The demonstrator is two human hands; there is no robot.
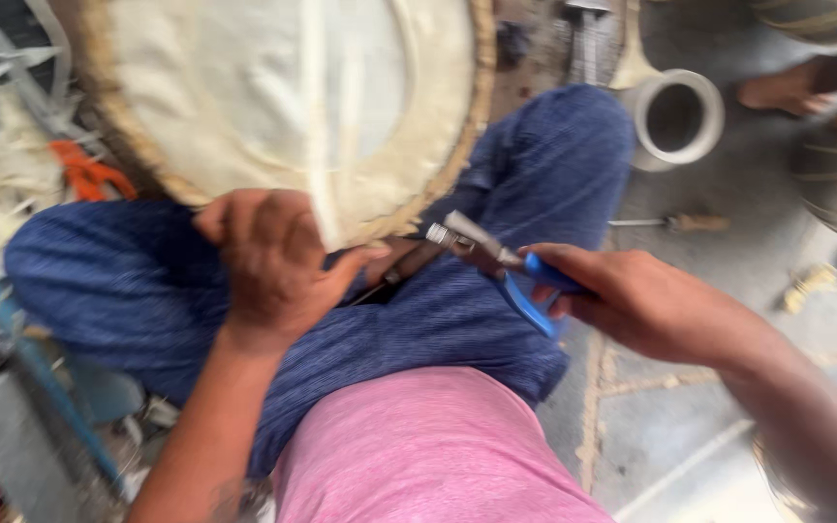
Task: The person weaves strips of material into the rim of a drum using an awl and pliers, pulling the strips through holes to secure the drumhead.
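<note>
I see the drum (pixel 293 87) propped on the lap, skin facing up. Left hand (pixel 273 261) clamps its near rim, steadying it. Right hand (pixel 632 300) is closed around blue-handled pliers (pixel 496 261), nose aimed at the rim edge.

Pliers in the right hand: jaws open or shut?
Cannot tell for sure. The pliers are motion-blurred; the right hand grips the blue handles, which look slightly spread, with the tips by the drum rim.

Cream drum skin (pixel 273 87) with tan rim, blue-handled pliers (pixel 511 271), blue trousers (pixel 496 194), pink shirt (pixel 428 446), orange tool (pixel 84 174)
</note>
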